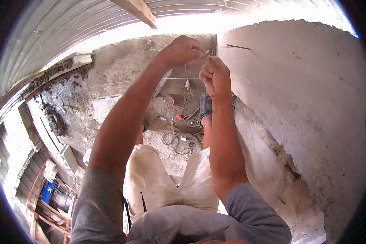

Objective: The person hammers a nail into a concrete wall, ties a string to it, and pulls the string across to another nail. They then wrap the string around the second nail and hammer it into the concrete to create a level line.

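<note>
Both my hands are raised close together near the corner of the plastered wall. My left hand [184,51] is closed, its fingertips pinched near a small pale tip; what they hold is too small to name. Just to its right, my right hand [215,75] is also closed, with fingers curled and the thumb side up. A thin pale string [122,82] runs across the view from the left to my right hand. Below the string hangs a pointed metal plumb bob [187,84]. Right of my hands, a nail [238,47] sticks out of the wall.
The plastered wall [297,81] fills the right side, its lower edge broken. A concrete block [105,106] lies on the left. On the ground are a coiled hose [175,142] and a red object [179,117]. Corrugated metal [69,24] and a wooden beam [138,11] are at the top.
</note>
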The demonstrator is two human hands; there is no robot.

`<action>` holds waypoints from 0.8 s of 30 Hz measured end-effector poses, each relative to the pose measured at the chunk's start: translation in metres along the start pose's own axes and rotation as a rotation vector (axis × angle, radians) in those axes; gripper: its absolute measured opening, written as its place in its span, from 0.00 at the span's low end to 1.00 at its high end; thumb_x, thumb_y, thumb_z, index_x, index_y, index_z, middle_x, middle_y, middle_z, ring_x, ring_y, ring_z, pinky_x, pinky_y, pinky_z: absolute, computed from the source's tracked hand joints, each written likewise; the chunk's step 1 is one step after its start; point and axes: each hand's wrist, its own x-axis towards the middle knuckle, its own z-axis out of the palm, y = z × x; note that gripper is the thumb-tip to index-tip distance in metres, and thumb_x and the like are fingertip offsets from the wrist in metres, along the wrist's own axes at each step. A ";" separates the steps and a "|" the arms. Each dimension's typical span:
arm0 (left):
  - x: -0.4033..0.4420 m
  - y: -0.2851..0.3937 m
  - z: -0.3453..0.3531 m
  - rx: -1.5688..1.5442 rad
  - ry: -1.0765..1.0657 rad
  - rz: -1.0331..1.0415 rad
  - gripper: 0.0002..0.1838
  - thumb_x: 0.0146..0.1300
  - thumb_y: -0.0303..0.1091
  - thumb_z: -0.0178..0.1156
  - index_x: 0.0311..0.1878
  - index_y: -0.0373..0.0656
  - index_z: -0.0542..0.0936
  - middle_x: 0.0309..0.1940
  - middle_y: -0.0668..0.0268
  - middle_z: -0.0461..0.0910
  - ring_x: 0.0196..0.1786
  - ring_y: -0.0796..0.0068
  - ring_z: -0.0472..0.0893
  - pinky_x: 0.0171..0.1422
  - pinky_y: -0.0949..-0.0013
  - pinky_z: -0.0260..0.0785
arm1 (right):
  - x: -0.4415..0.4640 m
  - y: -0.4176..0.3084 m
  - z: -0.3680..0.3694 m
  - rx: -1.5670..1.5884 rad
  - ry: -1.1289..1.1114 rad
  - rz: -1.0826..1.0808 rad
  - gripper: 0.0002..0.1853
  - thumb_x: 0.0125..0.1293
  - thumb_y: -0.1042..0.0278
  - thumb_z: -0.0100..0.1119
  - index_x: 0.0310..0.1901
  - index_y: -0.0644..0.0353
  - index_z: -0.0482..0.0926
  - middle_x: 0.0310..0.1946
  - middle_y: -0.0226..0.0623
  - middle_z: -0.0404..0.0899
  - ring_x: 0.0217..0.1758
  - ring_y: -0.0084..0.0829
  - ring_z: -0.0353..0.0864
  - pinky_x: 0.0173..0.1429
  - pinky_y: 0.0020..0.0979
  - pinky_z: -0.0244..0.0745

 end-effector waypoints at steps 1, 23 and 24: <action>-0.001 0.000 0.001 -0.052 -0.036 -0.061 0.15 0.61 0.38 0.62 0.44 0.36 0.84 0.36 0.60 0.84 0.34 0.74 0.81 0.40 0.70 0.74 | 0.000 0.002 0.001 -0.003 0.001 0.002 0.08 0.65 0.63 0.65 0.37 0.56 0.77 0.19 0.19 0.60 0.20 0.15 0.57 0.25 0.24 0.55; -0.010 -0.047 0.040 -0.602 0.210 -0.194 0.08 0.61 0.24 0.57 0.41 0.34 0.82 0.34 0.61 0.81 0.32 0.74 0.83 0.39 0.71 0.81 | -0.007 0.041 -0.013 0.276 -0.113 0.051 0.11 0.70 0.67 0.58 0.50 0.62 0.75 0.39 0.37 0.82 0.37 0.28 0.83 0.39 0.33 0.82; -0.009 -0.047 0.039 -0.499 0.208 -0.183 0.08 0.60 0.24 0.58 0.40 0.34 0.83 0.34 0.62 0.82 0.32 0.74 0.83 0.38 0.71 0.81 | -0.007 0.041 -0.010 0.161 -0.104 0.008 0.12 0.70 0.68 0.58 0.52 0.63 0.75 0.42 0.39 0.83 0.40 0.30 0.85 0.40 0.32 0.83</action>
